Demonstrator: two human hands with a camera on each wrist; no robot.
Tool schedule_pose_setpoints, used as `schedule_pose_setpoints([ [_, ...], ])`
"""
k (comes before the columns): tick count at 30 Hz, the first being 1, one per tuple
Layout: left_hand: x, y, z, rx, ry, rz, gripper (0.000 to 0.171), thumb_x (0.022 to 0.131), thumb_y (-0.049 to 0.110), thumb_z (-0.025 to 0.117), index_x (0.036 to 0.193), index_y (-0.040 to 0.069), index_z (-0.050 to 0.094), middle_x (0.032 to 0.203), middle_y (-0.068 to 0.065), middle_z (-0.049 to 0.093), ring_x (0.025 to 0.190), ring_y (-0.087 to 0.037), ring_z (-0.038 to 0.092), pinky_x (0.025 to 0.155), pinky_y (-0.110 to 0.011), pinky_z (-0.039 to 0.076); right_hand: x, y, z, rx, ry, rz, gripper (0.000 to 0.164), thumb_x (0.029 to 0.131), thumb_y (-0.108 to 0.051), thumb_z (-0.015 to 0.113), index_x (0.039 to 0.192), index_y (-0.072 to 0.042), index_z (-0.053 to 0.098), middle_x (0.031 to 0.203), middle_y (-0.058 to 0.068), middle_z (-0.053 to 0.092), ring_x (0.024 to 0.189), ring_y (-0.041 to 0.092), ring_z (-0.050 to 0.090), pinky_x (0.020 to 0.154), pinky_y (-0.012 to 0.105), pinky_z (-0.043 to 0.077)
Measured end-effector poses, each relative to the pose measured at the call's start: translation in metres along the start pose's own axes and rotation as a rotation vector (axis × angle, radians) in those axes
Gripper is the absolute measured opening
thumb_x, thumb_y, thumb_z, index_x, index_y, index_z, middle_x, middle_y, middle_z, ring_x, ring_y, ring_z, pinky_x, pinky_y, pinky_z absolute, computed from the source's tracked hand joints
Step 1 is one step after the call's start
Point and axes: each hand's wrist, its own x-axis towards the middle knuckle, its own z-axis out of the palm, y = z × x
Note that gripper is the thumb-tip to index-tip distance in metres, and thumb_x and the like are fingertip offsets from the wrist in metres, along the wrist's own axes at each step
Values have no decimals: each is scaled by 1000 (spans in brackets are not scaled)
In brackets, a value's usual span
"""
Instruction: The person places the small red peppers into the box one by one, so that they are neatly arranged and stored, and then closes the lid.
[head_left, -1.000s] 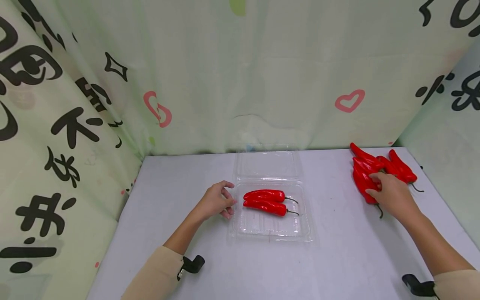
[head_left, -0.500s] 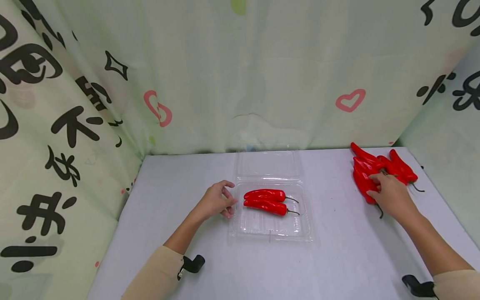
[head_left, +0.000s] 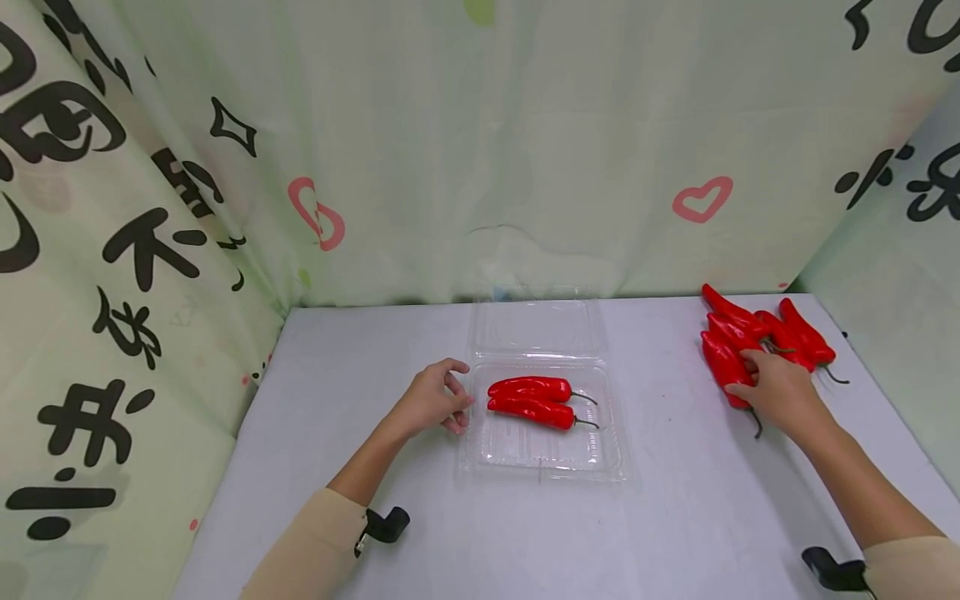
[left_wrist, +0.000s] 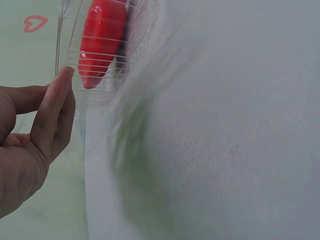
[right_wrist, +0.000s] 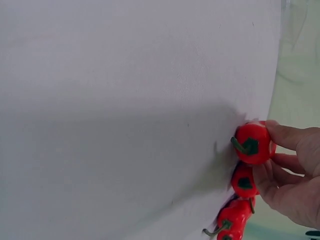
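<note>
Red pepper [head_left: 723, 368] is pinched between the thumb and fingers of a person's right hand [head_left: 780, 392], at the near side of a pile on the white tabletop [head_left: 675, 517]. Well apart, the left hand [head_left: 435, 400] holds nothing, its fingers loosely bent and its fingertips right at the wall of a clear plastic container [head_left: 540, 462] set between the hands. Two peppers [head_left: 531, 412] lie in it side by side, stems toward the right hand. Just beyond the right hand, more peppers [head_left: 780, 335] cluster; beyond the left, the container's lid [head_left: 536, 329] stands open. Farthest from both hands hangs a pale green printed curtain [head_left: 450, 150].
</note>
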Motion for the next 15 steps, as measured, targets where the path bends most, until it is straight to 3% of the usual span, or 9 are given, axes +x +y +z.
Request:
schedule_pose_setpoints([
  [6,0,0,0,5,-1,-3,52,95,2,70,143,1,49,96,-14,63,57,-20,70,56,-33,63,0,-1,0,-27,-5,5,83,77,-17,90,135,23,44,109,40,60,100,54,53,72,59,63],
  [15,1,-1,1,6,-1,-7,52,95,3,71,143,1,49,96,-14,63,57,-20,69,57,-33,63,-1,-2,2,-32,-35,21,84,80,-18,87,138,22,42,123,45,50,111,59,46,77,63,62],
])
